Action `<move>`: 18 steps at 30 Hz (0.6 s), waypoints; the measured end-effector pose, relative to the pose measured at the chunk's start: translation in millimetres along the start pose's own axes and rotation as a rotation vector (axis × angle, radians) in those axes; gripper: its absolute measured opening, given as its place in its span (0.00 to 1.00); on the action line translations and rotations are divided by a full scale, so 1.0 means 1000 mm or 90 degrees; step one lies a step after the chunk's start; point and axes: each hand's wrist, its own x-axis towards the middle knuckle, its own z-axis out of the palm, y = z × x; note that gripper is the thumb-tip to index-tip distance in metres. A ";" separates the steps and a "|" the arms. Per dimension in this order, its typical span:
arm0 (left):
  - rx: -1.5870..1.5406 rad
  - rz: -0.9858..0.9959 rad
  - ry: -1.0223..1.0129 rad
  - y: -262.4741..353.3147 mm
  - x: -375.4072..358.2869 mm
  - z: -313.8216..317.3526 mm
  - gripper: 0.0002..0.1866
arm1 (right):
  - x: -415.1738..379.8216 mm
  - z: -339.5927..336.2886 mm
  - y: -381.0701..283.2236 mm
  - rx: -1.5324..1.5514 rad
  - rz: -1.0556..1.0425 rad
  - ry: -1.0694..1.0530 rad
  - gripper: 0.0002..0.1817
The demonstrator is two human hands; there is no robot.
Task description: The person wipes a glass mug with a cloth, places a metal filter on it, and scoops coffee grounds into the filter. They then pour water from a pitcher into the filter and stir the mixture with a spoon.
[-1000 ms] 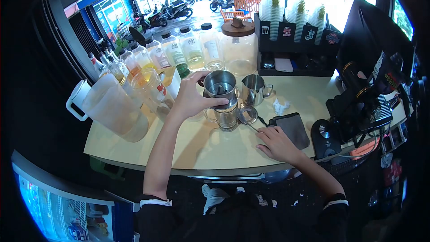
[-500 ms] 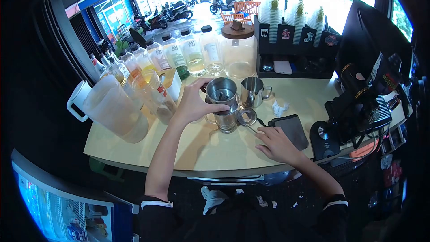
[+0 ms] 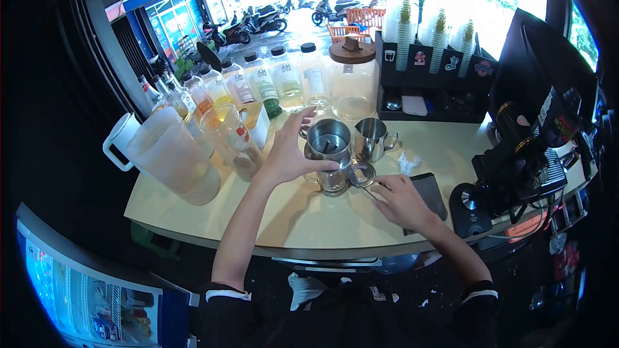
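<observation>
A metal cup [image 3: 329,136] with a side handle sits on top of a glass mug [image 3: 333,184]; something dark shows inside the cup. My left hand [image 3: 287,153] curves around its left side, the thumb across the front of the stack and the other fingers stretched upward behind the handle, apart from its rim. In my right hand [image 3: 404,201] is the thin handle of a small round metal utensil [image 3: 362,174], whose head rests close against the mug's right side. A steel milk pitcher [image 3: 370,141] stands just behind, to the right.
A crumpled tissue [image 3: 407,163] and a dark flat pad [image 3: 428,194] lie to the right, before a black coffee machine [image 3: 516,161]. At left stand a large plastic pitcher [image 3: 173,158] and a clear jar [image 3: 231,145]. Several bottles and a lidded dispenser [image 3: 353,87] line the back.
My left fingers have lifted and loosened from the metal cup's handle, while the thumb stays in front. The right hand still holds the utensil beside the mug. The whole view has shifted slightly.
</observation>
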 end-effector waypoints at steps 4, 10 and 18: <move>0.019 0.095 0.165 -0.003 -0.019 -0.013 0.52 | 0.020 -0.021 0.003 0.084 0.085 0.106 0.05; 0.019 0.059 0.461 -0.067 -0.065 -0.056 0.45 | 0.090 -0.054 -0.019 0.167 0.019 0.205 0.05; -0.032 -0.102 0.433 -0.155 -0.092 -0.059 0.53 | 0.192 -0.044 -0.088 0.157 -0.149 0.156 0.07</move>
